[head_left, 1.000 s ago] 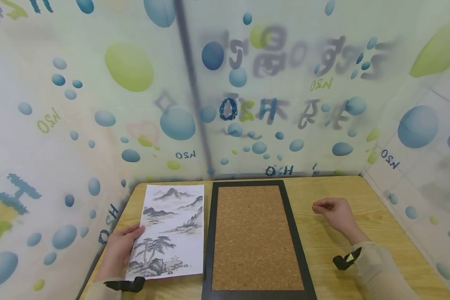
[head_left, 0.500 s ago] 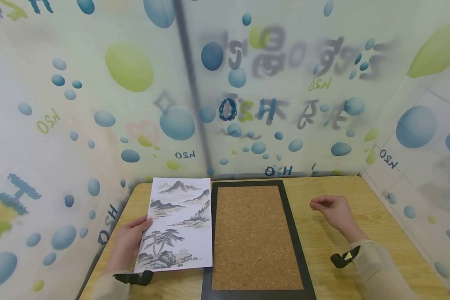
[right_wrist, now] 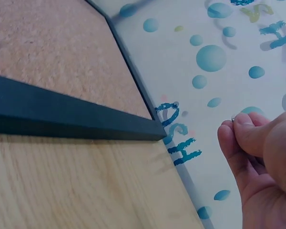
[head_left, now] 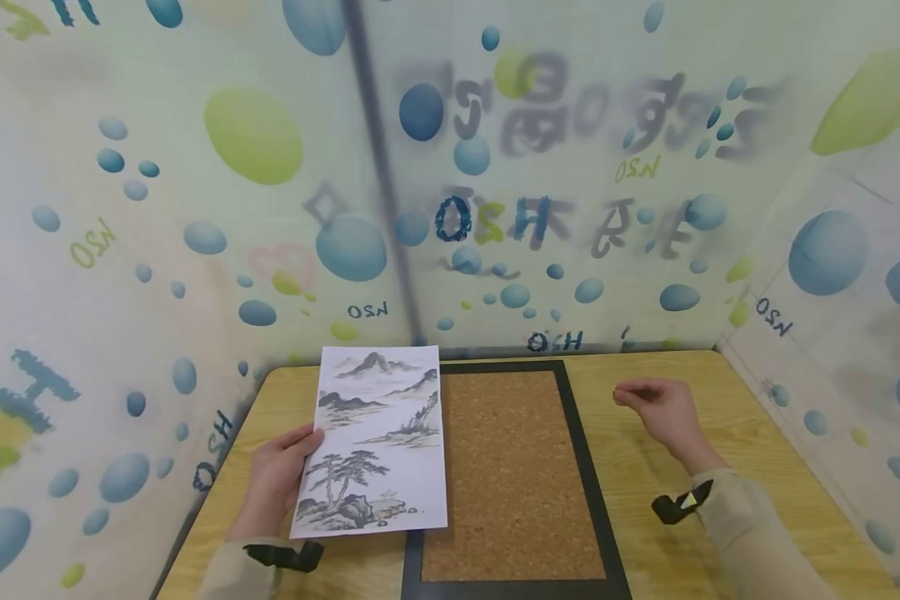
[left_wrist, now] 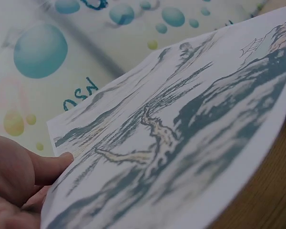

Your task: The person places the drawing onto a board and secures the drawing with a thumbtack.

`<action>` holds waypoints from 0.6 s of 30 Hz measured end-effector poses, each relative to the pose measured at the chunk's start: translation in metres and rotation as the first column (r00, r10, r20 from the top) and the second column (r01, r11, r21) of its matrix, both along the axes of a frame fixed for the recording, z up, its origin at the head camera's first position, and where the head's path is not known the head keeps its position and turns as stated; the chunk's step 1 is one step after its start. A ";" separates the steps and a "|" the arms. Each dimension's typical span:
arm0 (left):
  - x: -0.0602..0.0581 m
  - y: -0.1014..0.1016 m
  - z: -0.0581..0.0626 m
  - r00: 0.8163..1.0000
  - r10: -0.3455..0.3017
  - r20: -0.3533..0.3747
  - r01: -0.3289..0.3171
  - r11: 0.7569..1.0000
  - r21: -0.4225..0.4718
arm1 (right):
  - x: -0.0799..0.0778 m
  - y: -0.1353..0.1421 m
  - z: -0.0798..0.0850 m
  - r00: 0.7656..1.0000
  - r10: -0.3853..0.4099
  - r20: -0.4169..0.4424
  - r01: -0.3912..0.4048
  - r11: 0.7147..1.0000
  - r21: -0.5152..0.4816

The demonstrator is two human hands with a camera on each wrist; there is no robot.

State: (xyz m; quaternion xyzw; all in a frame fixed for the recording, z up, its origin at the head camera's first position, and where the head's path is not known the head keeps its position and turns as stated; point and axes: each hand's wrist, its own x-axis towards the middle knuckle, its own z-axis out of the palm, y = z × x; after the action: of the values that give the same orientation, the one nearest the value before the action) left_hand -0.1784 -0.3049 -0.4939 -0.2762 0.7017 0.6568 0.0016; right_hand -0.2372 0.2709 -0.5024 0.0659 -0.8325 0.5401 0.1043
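Observation:
My left hand (head_left: 277, 475) grips a sheet of paper (head_left: 412, 425) by its left edge, thumb on the printed face. An ink landscape of mountains and pines covers the sheet. In the left wrist view the paper (left_wrist: 181, 124) slants up over the table. The sheet overlaps the left side of a black-framed cork board (head_left: 521, 483) in the head view. Right of the board, my right hand (head_left: 663, 417) is raised with thumb and index finger pinched together. Between those fingertips a tiny shiny thing (right_wrist: 233, 119) peeks out; the fingers hide most of it.
The board lies on a light wooden table (head_left: 645, 550), its raised black frame (right_wrist: 76, 114) standing above the tabletop. A pale curtain (head_left: 570, 250) with blue and green spots closes off the back and both sides.
My left hand has carried the paper right and slightly up, from beside the cork board to over its left edge. My right hand has shifted slightly left and up.

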 end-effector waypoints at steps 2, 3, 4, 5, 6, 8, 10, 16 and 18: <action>0.000 0.005 0.003 1.000 -0.005 0.002 0.005 1.000 0.005 | -0.001 -0.002 0.002 1.000 -0.004 0.003 0.004 1.000 -0.002; 0.000 0.007 0.005 1.000 -0.011 -0.001 0.011 1.000 0.010 | -0.002 -0.004 0.003 1.000 -0.003 0.004 0.003 1.000 -0.011; 0.000 0.010 0.007 1.000 -0.013 -0.002 0.013 1.000 0.019 | -0.002 -0.005 0.005 1.000 -0.002 0.007 0.002 1.000 -0.023; 0.001 0.012 0.009 1.000 -0.015 -0.004 0.015 1.000 0.026 | -0.002 -0.006 0.006 1.000 0.000 0.007 0.001 0.999 -0.040; 0.000 0.014 0.010 1.000 -0.017 -0.011 0.018 0.999 0.035 | -0.002 -0.008 0.007 1.000 0.002 0.005 -0.001 0.999 -0.052; 0.000 0.020 0.013 1.000 -0.018 -0.024 0.019 0.999 0.049 | -0.002 -0.010 0.009 1.000 0.010 -0.007 -0.011 0.996 -0.085; 0.000 0.025 0.015 0.999 -0.018 -0.040 0.021 0.998 0.058 | -0.003 -0.013 0.011 1.000 0.015 -0.016 -0.016 0.995 -0.101; -0.004 0.045 0.017 0.995 -0.018 -0.095 0.023 0.998 0.060 | -0.009 -0.024 0.017 0.999 0.022 -0.031 -0.026 0.988 -0.155; -0.005 0.052 0.016 0.994 -0.021 -0.105 0.028 0.998 0.062 | -0.012 -0.029 0.019 1.000 0.017 -0.025 -0.021 0.985 -0.174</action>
State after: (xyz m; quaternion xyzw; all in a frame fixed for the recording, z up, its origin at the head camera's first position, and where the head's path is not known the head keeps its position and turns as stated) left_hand -0.1831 -0.2529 -0.4779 -0.2327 0.6830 0.6921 -0.0182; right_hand -0.2487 0.2421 -0.4830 0.0708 -0.7803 0.6109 0.1140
